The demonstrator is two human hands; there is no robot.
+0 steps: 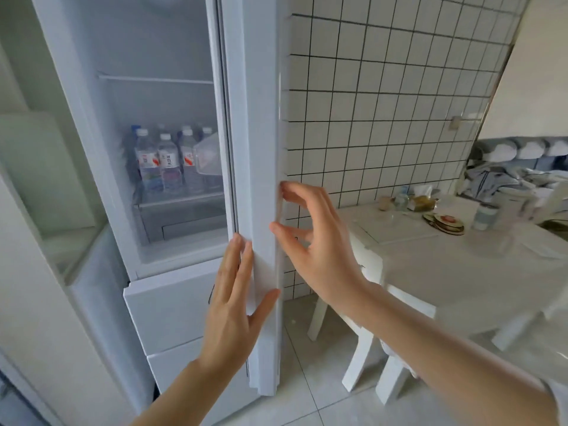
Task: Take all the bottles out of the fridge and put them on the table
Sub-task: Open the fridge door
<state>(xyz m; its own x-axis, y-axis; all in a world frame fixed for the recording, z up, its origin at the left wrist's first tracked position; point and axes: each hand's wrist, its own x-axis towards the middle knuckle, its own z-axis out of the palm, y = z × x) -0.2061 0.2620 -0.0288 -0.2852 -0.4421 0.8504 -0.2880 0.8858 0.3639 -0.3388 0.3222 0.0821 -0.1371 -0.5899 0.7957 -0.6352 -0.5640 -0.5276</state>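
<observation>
The white fridge (92,87) stands open at the left. Several clear water bottles (168,162) with white caps stand upright on a shelf inside, some hidden behind others. The fridge door (261,149) is swung out edge-on toward me. My left hand (236,299) lies flat against the door's inner side, fingers apart. My right hand (310,238) curls around the door's outer edge, fingertips touching it. The white table (445,272) is at the right.
A tiled wall (384,103) runs behind the door. On the table's far part lie coasters (445,222), a small container (484,216) and other small items (412,199). White stools (365,345) stand under the table. Lower fridge drawers (172,309) sit below the open compartment.
</observation>
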